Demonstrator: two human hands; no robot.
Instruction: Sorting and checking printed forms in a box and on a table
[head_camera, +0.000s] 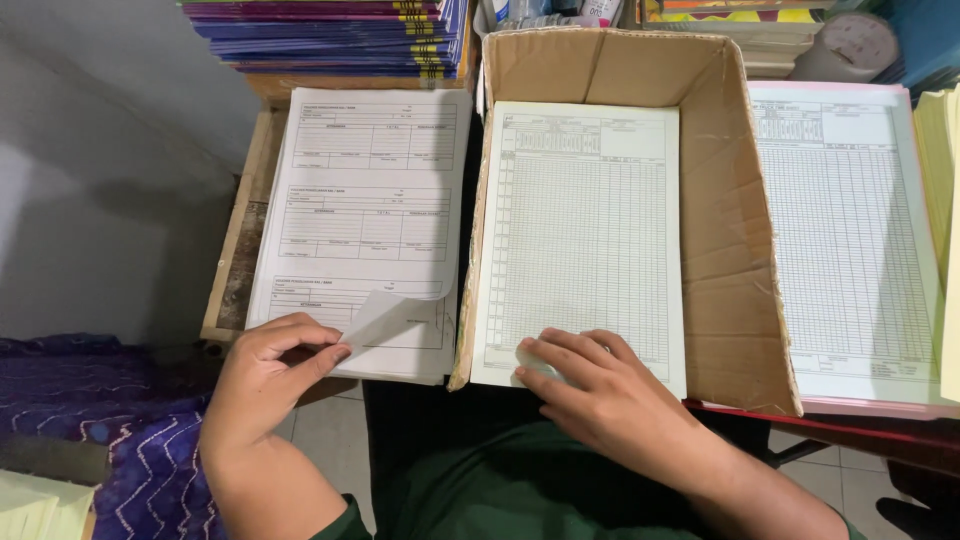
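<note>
my left hand (270, 365) pinches the curled corner of the thin, floppy top sheet (395, 315), left of centre; right hand (590, 385) fingers lie flat, gripping nothing, on the boxed forms (580, 230).

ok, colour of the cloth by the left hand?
Purple cloth with a pale zigzag pattern, lower left of the head view, beside the left hand.

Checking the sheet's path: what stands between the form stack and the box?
Only the box's low left wall, between the form stack and the sheets inside. The left hand pinches the top form's corner; the right hand rests on the sheets.
</note>
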